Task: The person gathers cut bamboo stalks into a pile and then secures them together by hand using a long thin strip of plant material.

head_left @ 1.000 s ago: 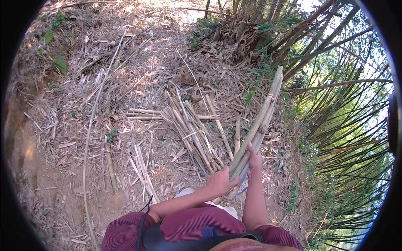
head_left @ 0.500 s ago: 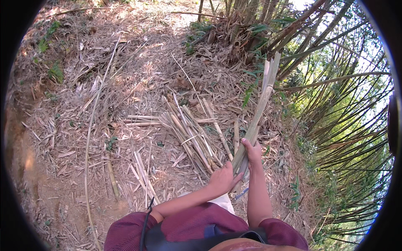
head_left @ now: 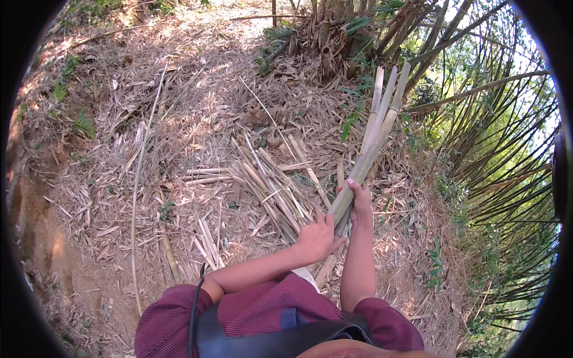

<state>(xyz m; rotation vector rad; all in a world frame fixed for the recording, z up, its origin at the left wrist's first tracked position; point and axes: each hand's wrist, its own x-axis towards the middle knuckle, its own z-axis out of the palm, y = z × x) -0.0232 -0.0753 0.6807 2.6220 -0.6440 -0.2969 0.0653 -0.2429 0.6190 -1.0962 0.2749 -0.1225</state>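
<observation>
Several split bamboo pieces slant up and away to the right, their upper ends fanned apart. My right hand is wrapped round them near the lower part, thumb on top. At their bottom end my left hand grips them from the left side, its fingers bent against the bamboo; part of its hold is hidden. Just left of the hands, on the ground, lies a bundle of bamboo sticks with a pale strip across its middle.
Dry leaves and husks cover the ground. A long thin pole lies at left, near a short bamboo piece and loose pale strips. A bamboo clump stands far ahead; dense stems line the right side.
The bamboo pieces have spread apart at their upper ends and now show as separate strips. Both hands keep nearly the same places on them. The view has shifted slightly.
</observation>
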